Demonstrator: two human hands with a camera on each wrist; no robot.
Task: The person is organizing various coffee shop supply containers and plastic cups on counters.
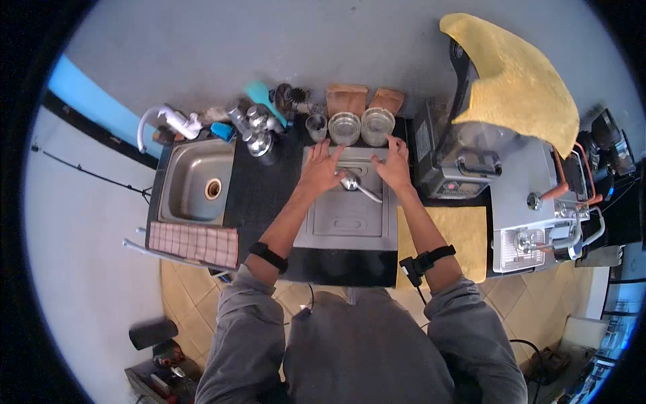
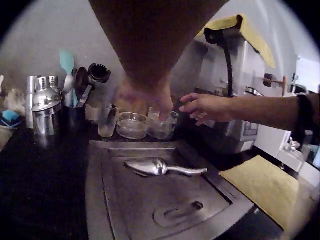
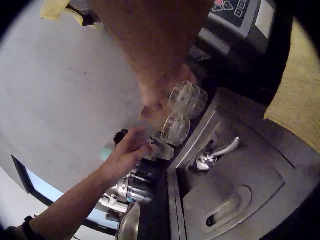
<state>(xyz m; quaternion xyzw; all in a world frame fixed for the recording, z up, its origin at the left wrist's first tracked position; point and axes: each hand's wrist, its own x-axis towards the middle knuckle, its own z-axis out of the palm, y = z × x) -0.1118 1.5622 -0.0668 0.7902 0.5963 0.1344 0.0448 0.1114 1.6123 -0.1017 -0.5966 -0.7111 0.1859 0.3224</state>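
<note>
A small clear glass (image 1: 315, 126) and two wide, round clear glass dishes, a middle one (image 1: 344, 129) and a right one (image 1: 377, 126), stand in a row behind a steel tray-like panel (image 1: 316, 229). My left hand (image 1: 321, 170) reaches over the panel's back edge with fingers spread, fingertips near the small glass and middle dish. Beside the right dish is my right hand (image 1: 396, 165), its fingers loosely bent at the dish's near right side. A shiny metal scoop (image 2: 150, 166) lies on the panel below the hands, handle pointing right.
Left of the panel stand metal shakers (image 1: 259, 138) and a holder with a teal spatula (image 1: 261, 95). A sink (image 1: 176, 188) is farther left. On the right are a boxy machine (image 1: 451, 182) under a yellow cloth (image 1: 525, 94), another yellow cloth (image 1: 464, 236), and an espresso machine (image 1: 518, 236).
</note>
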